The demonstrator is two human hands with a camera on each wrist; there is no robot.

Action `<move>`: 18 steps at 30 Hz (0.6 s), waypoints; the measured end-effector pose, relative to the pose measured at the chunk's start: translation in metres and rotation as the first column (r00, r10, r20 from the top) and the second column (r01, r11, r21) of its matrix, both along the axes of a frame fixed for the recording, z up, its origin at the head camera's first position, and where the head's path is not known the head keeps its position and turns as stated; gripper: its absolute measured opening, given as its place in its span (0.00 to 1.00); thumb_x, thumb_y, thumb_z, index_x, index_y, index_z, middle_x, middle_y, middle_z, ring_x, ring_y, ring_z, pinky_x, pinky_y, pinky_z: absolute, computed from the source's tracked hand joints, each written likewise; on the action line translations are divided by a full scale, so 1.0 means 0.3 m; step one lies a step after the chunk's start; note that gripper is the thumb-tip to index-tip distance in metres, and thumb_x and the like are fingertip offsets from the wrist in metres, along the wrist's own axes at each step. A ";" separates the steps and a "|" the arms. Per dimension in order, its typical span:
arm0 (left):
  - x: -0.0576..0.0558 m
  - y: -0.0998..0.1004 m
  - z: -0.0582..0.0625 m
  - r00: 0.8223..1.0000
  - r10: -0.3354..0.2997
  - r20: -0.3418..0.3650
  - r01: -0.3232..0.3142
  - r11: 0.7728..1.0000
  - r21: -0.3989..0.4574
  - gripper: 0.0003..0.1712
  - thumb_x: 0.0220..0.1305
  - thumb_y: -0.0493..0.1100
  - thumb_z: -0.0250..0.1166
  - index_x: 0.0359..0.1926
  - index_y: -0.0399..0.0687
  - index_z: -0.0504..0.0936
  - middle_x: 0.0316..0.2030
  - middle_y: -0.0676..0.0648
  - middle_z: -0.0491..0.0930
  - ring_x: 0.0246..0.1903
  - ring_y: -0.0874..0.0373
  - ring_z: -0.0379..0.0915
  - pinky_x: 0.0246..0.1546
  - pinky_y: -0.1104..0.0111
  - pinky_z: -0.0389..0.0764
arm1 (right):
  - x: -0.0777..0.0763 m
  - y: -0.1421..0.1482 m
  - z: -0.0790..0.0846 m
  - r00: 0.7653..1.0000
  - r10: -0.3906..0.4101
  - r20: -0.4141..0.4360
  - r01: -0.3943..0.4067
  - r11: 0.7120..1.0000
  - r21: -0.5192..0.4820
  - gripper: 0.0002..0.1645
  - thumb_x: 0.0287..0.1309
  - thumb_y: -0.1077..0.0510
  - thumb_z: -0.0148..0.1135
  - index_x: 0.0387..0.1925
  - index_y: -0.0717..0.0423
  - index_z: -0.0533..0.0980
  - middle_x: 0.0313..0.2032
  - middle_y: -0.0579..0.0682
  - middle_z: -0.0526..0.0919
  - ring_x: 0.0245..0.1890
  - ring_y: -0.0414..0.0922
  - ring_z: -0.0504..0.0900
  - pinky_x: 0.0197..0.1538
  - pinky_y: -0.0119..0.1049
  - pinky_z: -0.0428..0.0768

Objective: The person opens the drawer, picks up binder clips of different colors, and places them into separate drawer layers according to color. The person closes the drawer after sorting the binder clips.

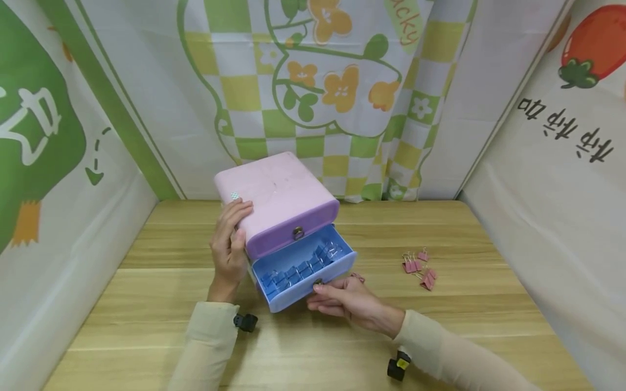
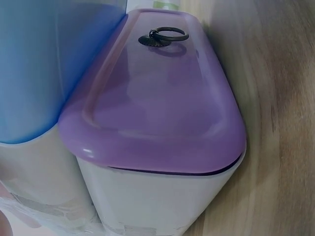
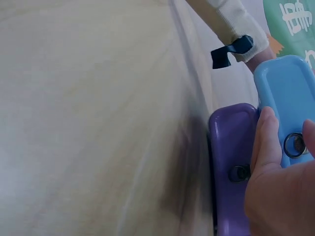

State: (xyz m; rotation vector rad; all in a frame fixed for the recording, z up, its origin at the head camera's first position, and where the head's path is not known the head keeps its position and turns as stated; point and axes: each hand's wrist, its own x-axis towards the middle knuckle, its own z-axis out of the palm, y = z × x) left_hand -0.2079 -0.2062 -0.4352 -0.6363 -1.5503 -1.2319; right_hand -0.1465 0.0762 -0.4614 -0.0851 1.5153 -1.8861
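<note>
A small drawer cabinet (image 1: 274, 190) with a pink top stands on the table. Its upper purple drawer (image 1: 293, 233) is pushed in, while the blue drawer (image 1: 313, 285) under it is pulled out and holds several blue binder clips (image 1: 293, 274). A lower purple drawer (image 2: 157, 93) with a ring pull is pushed in. My left hand (image 1: 229, 247) rests against the cabinet's left side, fingertips on the top edge. My right hand (image 1: 354, 304) touches the blue drawer's front with extended fingers; the thumb lies beside its ring pull (image 3: 295, 145), which shows between thumb and fingers.
Several pink binder clips (image 1: 413, 265) lie on the wooden table (image 1: 469, 320) to the right of the cabinet. Another pink clip (image 1: 358, 277) is partly hidden behind my right hand. A patterned curtain (image 1: 332, 108) hangs behind, with printed cloth walls on both sides.
</note>
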 end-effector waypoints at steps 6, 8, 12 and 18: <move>0.002 0.000 0.004 1.000 0.009 -0.014 -0.009 1.000 0.005 0.25 0.65 0.38 0.49 0.52 0.26 0.85 0.54 0.28 0.85 0.66 0.36 0.74 0.79 0.50 0.68 | -0.022 -0.024 0.024 1.000 -0.014 -0.015 0.014 1.000 0.010 0.28 0.70 0.54 0.67 0.58 0.74 0.78 0.47 0.58 0.92 0.44 0.43 0.93 0.59 0.37 0.88; 0.003 -0.001 0.005 1.000 0.010 -0.016 -0.010 1.000 0.003 0.25 0.65 0.38 0.50 0.52 0.26 0.85 0.54 0.28 0.85 0.66 0.35 0.74 0.79 0.49 0.68 | -0.034 -0.034 0.027 1.000 -0.008 -0.019 0.008 1.000 0.009 0.28 0.71 0.53 0.66 0.59 0.74 0.78 0.47 0.58 0.92 0.44 0.43 0.93 0.60 0.37 0.88; 0.001 -0.002 0.000 1.000 0.009 -0.010 -0.009 1.000 0.002 0.25 0.65 0.38 0.50 0.52 0.27 0.85 0.54 0.29 0.85 0.67 0.37 0.75 0.79 0.49 0.68 | -0.059 -0.056 0.030 1.000 -0.014 -0.010 0.014 1.000 -0.008 0.28 0.71 0.55 0.65 0.61 0.75 0.76 0.46 0.58 0.92 0.43 0.42 0.93 0.56 0.33 0.89; 0.002 -0.001 0.003 1.000 0.002 -0.007 -0.002 1.000 0.003 0.25 0.64 0.37 0.49 0.52 0.27 0.85 0.55 0.29 0.85 0.67 0.37 0.74 0.79 0.49 0.68 | -0.095 -0.089 0.039 0.999 -0.040 -0.025 0.040 0.999 -0.006 0.26 0.71 0.56 0.65 0.60 0.72 0.77 0.47 0.60 0.92 0.42 0.43 0.93 0.52 0.30 0.90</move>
